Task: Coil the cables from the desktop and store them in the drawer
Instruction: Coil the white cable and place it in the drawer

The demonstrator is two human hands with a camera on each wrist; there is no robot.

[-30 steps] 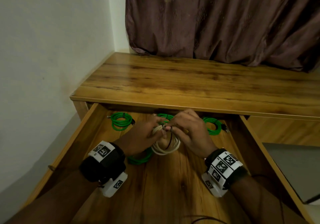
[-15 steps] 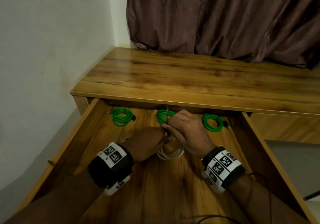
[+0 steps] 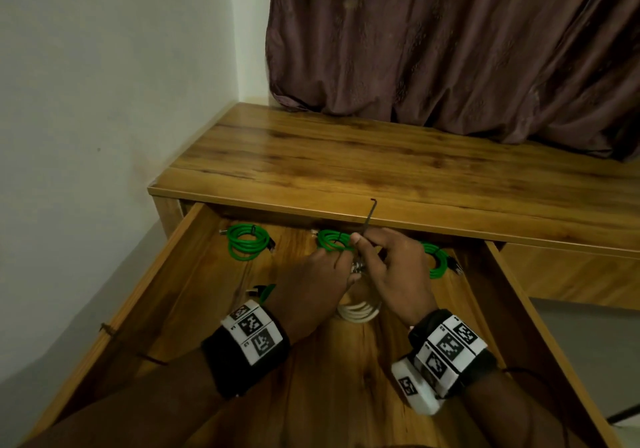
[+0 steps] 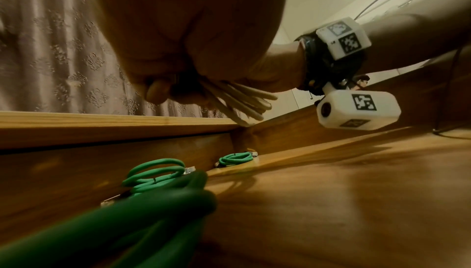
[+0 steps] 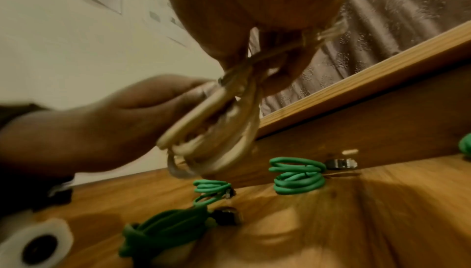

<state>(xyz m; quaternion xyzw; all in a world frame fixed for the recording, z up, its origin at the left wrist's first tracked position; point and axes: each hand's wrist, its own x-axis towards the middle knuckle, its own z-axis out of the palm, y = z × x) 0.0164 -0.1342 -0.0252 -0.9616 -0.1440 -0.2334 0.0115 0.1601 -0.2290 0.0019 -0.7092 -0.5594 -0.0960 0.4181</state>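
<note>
A coiled white cable [image 3: 358,312] hangs between both hands over the open wooden drawer [image 3: 166,274]. My left hand [image 3: 311,278] grips the top of the coil; its fingers are curled round the white cable strands [image 4: 239,101]. My right hand [image 3: 391,267] pinches a thin dark tie [image 3: 369,215] whose free end sticks up past the desktop edge. From the right wrist the white cable loops [image 5: 216,131] dangle under both hands. Three green coiled cables [image 3: 247,245] [image 3: 334,239] [image 3: 434,260] lie along the drawer's back; a fourth green coil [image 3: 265,291] lies under my left hand.
The wooden desktop [image 3: 381,156] above the drawer shows only bare wood. A dark curtain [image 3: 450,49] hangs behind it and a white wall [image 3: 104,101] stands on the left. Bare drawer floor [image 3: 346,395] lies near me.
My right hand has drawn the dark tie upward, so its end now stands above the hands. Both hands stay on the white coil.
</note>
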